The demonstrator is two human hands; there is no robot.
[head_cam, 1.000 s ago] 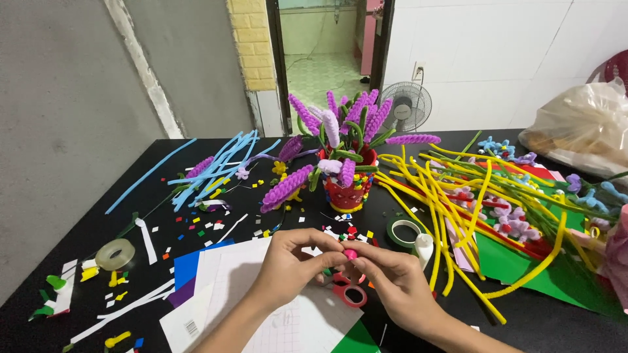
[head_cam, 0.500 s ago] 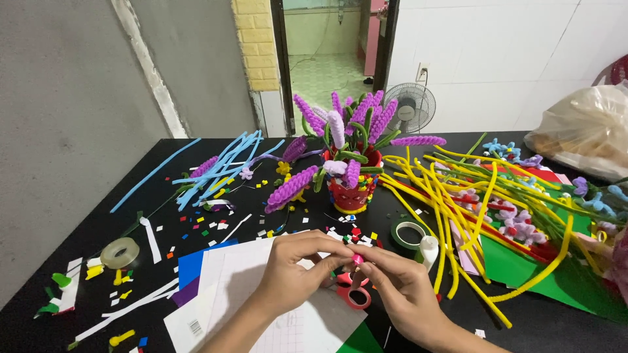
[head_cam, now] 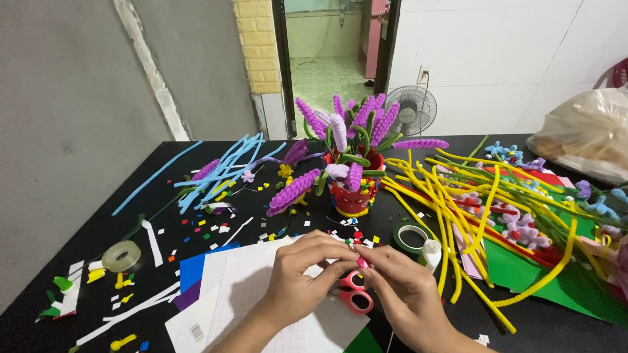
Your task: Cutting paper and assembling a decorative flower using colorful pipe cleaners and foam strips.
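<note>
Head view: the left hand (head_cam: 297, 278) and right hand (head_cam: 402, 287) meet just in front of the red flower pot (head_cam: 352, 196), fingertips pinched shut on a small pink piece (head_cam: 361, 263). Over the last second they have barely shifted, still working it above the red-handled scissors (head_cam: 356, 291) and white paper (head_cam: 248, 287). Yellow pipe cleaners (head_cam: 458, 196) lie right of the pot.

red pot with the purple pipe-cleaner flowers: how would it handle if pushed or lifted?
The red pot is probably light: it is small and holds only fuzzy purple stems. It is likely top-heavy, since the stems fan out wider than its base, so a push high up may tip it. The stems look bendy, so lifting by them would likely deform them.
</note>
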